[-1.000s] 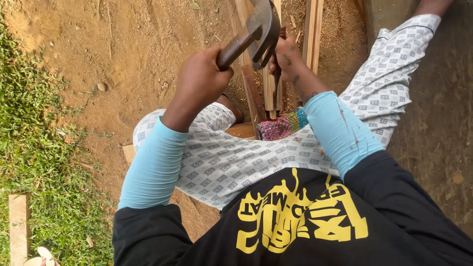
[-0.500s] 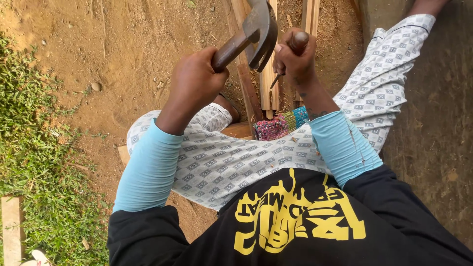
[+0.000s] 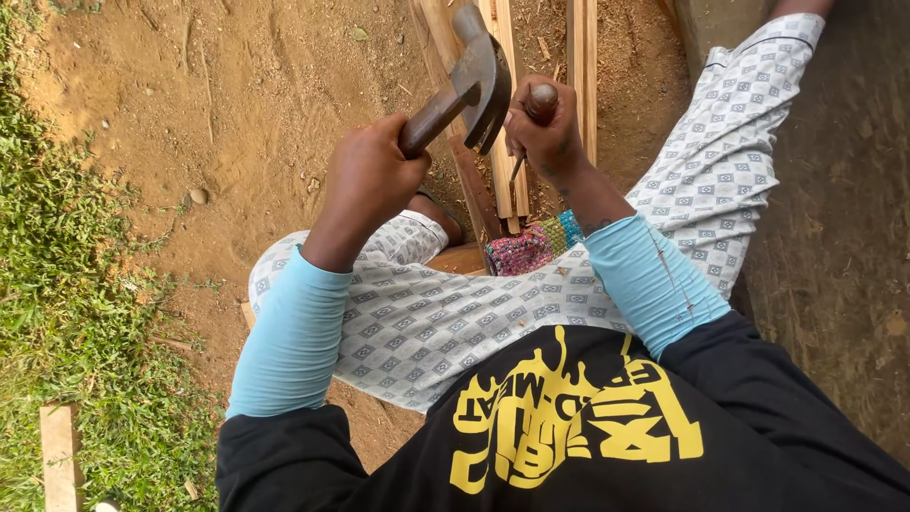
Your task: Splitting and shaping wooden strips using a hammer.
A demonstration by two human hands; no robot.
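The left hand (image 3: 372, 180) has its fingers wrapped round the handle of a hammer (image 3: 466, 90), whose head hangs just left of the chisel (image 3: 536, 112) gripped upright in the right hand (image 3: 548, 137), over the planks (image 3: 493, 142) beyond.

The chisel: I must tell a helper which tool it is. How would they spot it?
Start at the wooden slats on the dirt. Above them the right hand grips the chisel: a round brown wooden knob, unlike the metal-headed hammer in the left hand.

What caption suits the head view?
Left hand raises a claw hammer beside a chisel held by the right hand over wooden slats.
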